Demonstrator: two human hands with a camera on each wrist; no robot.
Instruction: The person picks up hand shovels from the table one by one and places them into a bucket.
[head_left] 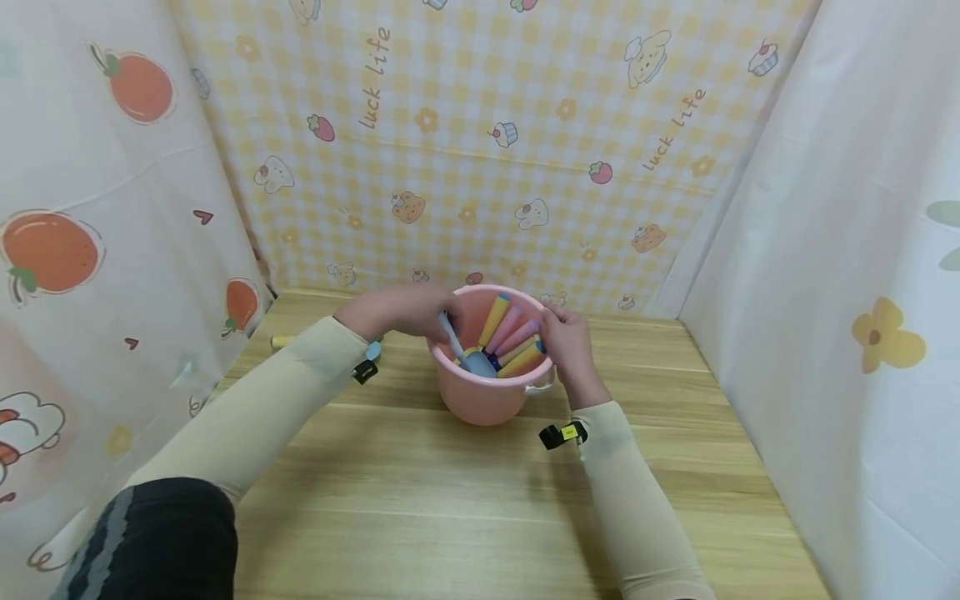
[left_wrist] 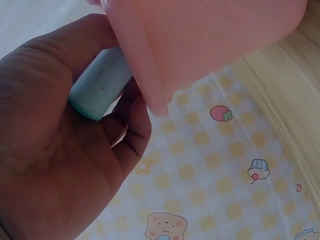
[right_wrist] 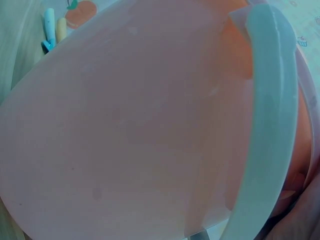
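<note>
A pink bucket [head_left: 480, 404] stands on the wooden table with several tools in it, their yellow handles [head_left: 493, 321] and pink handles [head_left: 517, 336] leaning against the inner wall. Over its left rim, my left hand [head_left: 423, 308] holds a small shovel by its pale blue handle [left_wrist: 102, 82]; a blue blade [head_left: 480, 364] lies low in the bucket. Fingers and thumb curl round that handle in the left wrist view. On the opposite side, my right hand [head_left: 568, 346] grips the bucket's rim, above the white carrying handle [right_wrist: 275, 100]. Only part of this hand shows in the right wrist view.
To the left on the table lie a tool with a light blue handle [right_wrist: 49, 24] and one with a yellow handle [right_wrist: 61, 30], partly behind my left forearm. A checked cloth [head_left: 465, 167] hangs behind the table, with white cloths at both sides.
</note>
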